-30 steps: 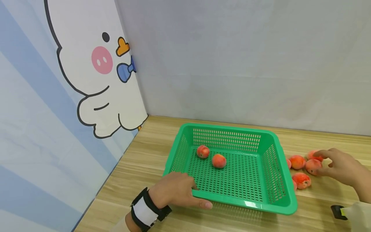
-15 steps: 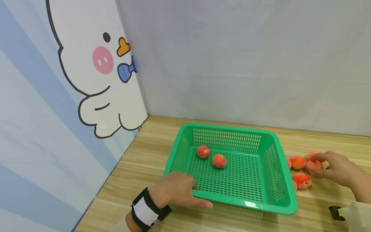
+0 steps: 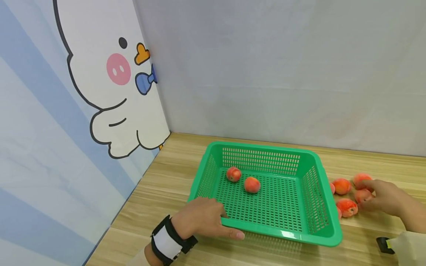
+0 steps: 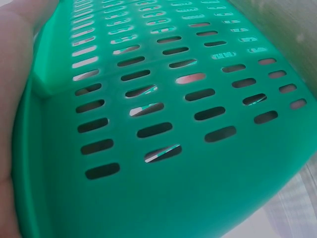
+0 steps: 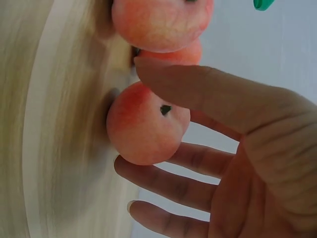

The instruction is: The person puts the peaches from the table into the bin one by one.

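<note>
A green plastic basket [image 3: 271, 229] with slotted walls stands on the wooden table. My left hand [image 3: 203, 218] grips its near left rim, thumb outside and fingers over the edge. Two peaches [image 3: 233, 174] lie inside, towards the left. Right of the basket, my right hand [image 3: 387, 197] has its thumb and fingers around a peach [image 5: 143, 124], which rests on or close to the tabletop. Beside that hand lie more peaches [image 3: 347, 207], some partly hidden by the basket's right side. The left wrist view shows mostly the slotted basket wall [image 4: 153, 198].
A pale grey cloth wall [image 3: 279, 74] rises behind the table. On the left stands a panel [image 3: 110, 92] with a cartoon duck. A black strap end [image 3: 386, 245] shows by the right sleeve. Wooden tabletop [image 3: 159, 166] extends left of the basket.
My right hand has closed in on a peach, which has shifted slightly nearer to me, away from the peach behind it. My left hand and the basket have stayed put.
</note>
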Tool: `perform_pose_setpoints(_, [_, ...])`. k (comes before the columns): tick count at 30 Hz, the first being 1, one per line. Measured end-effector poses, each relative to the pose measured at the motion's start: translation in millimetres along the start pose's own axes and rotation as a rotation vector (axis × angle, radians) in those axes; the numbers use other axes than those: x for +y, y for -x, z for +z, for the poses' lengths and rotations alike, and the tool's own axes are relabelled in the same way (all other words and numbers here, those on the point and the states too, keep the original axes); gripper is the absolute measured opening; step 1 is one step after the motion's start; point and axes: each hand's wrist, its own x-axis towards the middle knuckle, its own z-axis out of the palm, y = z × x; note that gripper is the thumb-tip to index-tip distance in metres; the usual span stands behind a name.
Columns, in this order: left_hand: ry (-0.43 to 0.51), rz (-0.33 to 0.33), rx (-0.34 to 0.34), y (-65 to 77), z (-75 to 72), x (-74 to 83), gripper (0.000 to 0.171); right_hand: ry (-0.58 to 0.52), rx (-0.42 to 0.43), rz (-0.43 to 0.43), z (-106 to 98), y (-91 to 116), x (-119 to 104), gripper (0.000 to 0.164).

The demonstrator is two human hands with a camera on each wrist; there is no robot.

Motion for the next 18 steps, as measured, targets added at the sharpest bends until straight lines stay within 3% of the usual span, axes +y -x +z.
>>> perform_pose_setpoints(18, [0.011, 0.000, 0.000, 0.6, -0.4, -0.1, 0.070, 0.016, 0.019, -0.008, 6.0, -3.3, 3.4, 0.051])
